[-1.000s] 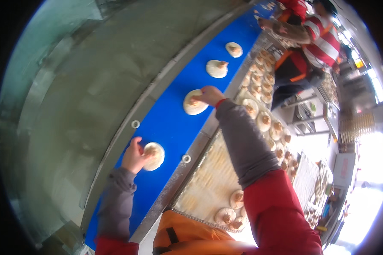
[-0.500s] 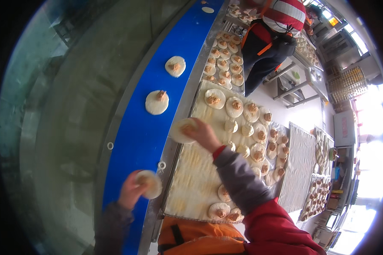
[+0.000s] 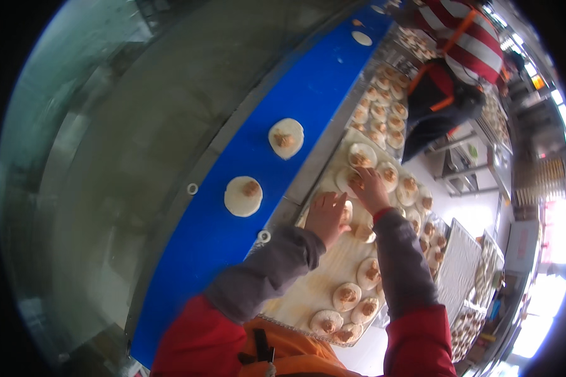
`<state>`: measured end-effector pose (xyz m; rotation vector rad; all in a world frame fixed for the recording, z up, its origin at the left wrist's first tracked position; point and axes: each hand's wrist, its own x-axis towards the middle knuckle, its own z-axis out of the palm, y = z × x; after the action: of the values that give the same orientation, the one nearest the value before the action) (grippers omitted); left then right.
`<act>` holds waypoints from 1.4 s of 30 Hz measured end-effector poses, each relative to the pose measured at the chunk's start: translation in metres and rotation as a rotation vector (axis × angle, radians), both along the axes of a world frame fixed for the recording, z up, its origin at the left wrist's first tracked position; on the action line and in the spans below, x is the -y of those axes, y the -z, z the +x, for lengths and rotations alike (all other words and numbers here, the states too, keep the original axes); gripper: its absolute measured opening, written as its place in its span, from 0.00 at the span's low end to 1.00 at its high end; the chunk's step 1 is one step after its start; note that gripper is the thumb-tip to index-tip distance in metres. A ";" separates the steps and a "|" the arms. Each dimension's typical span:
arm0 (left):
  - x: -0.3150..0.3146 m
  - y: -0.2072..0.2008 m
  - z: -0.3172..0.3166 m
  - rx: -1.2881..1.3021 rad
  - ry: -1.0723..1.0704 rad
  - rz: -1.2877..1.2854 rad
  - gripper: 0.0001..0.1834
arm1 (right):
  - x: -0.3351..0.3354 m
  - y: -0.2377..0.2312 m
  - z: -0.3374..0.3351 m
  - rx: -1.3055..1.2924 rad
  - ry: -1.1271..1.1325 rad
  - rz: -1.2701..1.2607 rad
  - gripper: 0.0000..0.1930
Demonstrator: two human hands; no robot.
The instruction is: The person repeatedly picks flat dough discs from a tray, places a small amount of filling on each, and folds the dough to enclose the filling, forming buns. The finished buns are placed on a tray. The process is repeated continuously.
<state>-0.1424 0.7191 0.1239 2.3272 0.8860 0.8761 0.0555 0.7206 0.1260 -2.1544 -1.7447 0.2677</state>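
Observation:
Both of my hands are over a lined tray holding flat dough rounds topped with brownish filling. My left hand has its fingers and thumb around the edge of a dough round, which it partly hides. Just beyond, my right hand is closed at the filling of another dough round lying low on the tray. More filled rounds lie around them, such as one dough round at the far end and another dough round near me.
A blue conveyor belt runs along the left, carrying a filled dough round and a nearer filled round. Ahead, a co-worker in a striped top stands beside another full tray. A ridged tray stands at the right.
Both hands, each with a filled dough round, have moved right and away from me onto the tray; the left hand came from over the belt. The whole view has shifted.

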 end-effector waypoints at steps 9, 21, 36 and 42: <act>-0.020 0.016 -0.226 -0.305 -0.347 -0.029 0.17 | -0.094 -0.006 -0.155 -0.313 -0.308 0.023 0.24; 0.051 0.021 -0.348 -0.284 -0.606 -0.500 0.27 | -0.074 -0.022 -0.258 -0.046 -0.289 -0.436 0.37; 0.145 0.007 -0.474 -0.638 -0.468 -0.634 0.26 | 0.073 0.030 -0.397 -0.437 -0.532 -0.217 0.29; 0.158 -0.031 -0.509 -0.654 -0.505 -0.872 0.23 | 0.111 0.021 -0.417 -0.811 -0.698 -0.271 0.33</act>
<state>-0.6514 0.5606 0.1551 1.5947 1.7357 -0.1837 -0.3610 0.6099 0.1049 -1.1664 -1.8882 1.3876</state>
